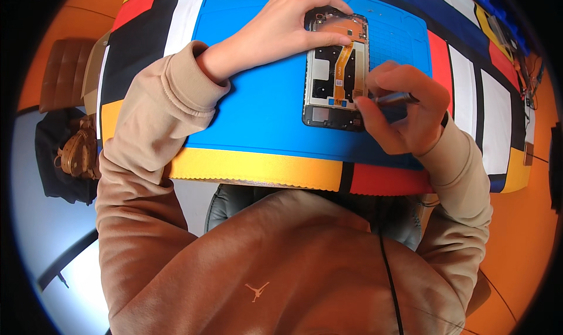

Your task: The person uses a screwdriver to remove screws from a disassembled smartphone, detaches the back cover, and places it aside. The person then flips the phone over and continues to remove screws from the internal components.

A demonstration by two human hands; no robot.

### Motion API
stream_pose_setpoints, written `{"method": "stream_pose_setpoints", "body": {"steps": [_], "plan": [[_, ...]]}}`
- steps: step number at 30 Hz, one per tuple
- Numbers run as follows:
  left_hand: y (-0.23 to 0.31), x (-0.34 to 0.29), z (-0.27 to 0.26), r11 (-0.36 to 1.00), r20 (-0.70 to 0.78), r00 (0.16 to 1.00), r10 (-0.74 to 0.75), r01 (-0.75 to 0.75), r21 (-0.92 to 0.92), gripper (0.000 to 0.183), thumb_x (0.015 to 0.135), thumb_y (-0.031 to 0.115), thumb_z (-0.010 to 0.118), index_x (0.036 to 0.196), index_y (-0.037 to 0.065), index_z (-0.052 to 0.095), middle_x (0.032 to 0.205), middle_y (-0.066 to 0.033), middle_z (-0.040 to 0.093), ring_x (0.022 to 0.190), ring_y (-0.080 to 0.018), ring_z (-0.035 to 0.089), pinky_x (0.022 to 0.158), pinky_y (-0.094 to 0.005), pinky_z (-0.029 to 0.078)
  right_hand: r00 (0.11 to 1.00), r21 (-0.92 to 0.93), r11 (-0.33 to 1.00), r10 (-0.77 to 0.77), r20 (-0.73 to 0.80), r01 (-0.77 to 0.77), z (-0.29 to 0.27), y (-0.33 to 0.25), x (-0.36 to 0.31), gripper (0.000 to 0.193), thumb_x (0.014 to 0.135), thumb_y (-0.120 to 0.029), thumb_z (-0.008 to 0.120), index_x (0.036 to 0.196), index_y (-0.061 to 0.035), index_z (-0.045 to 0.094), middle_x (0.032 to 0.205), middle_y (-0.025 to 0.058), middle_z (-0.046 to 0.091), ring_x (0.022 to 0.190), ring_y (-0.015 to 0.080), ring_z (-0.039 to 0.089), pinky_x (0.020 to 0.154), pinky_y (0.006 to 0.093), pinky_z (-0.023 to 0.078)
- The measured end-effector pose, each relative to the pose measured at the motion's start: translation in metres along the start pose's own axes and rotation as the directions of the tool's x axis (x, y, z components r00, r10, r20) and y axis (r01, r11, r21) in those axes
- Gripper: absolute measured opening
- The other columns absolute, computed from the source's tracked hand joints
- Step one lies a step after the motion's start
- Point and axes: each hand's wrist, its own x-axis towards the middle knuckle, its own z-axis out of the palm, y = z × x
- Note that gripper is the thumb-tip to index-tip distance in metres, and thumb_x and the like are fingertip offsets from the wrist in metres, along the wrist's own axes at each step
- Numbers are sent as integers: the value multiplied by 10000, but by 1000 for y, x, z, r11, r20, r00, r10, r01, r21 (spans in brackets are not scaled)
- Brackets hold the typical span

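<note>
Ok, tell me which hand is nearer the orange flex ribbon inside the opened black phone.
Left. The left hand presses the opened black phone's top beside the orange flex ribbon; the right hand holds a thin dark tool at its lower right edge.

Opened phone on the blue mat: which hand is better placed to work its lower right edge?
Probably the right hand: it holds a thin dark tool there, while the left hand steadies the opened phone.
</note>
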Motion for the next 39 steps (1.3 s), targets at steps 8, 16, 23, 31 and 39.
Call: {"method": "stream_pose_setpoints", "body": {"steps": [8,16,23,31,39], "plan": [[-2,1,2,1000,-12,1000,14,-14,10,475,814,354,757,1149,55,604,1134,-137,591,1124,-313,503,999,-412,373,983,99,989,125,-130,-113,2,7,-5,386,746,58,646,1099,23,494,840,60,609,620,151,638,579,255,542],[2,2,-1,1000,-2,1000,-11,11,5,505,812,373,754,1169,51,601,1134,-147,593,1119,-319,508,994,-410,381,991,130,990,65,-114,-50,2,8,-4,314,789,67,645,1053,12,485,821,64,583,631,130,635,536,224,527],[-4,1,2,1000,2,1000,2,-2,4,506,814,374,750,1178,58,597,1151,-144,585,1132,-313,497,1003,-411,374,993,-6,997,75,-89,-76,-6,4,3,325,750,100,590,1043,-9,500,889,68,575,689,157,590,619,262,500],[-7,2,2,999,-10,999,49,-49,-11,458,816,345,742,1162,77,609,1139,-128,599,1126,-312,509,999,-416,371,989,125,981,148,23,-150,-15,-3,18,306,783,136,593,989,-23,433,1011,150,611,853,181,552,742,256,424],[-10,2,9,995,-78,993,84,-88,-42,431,808,376,745,1116,94,638,1103,-120,611,1088,-309,534,985,-405,371,871,-251,914,387,302,-319,-54,-44,37,140,779,42,696,902,-7,647,739,79,590,618,226,618,536,314,456]]}}
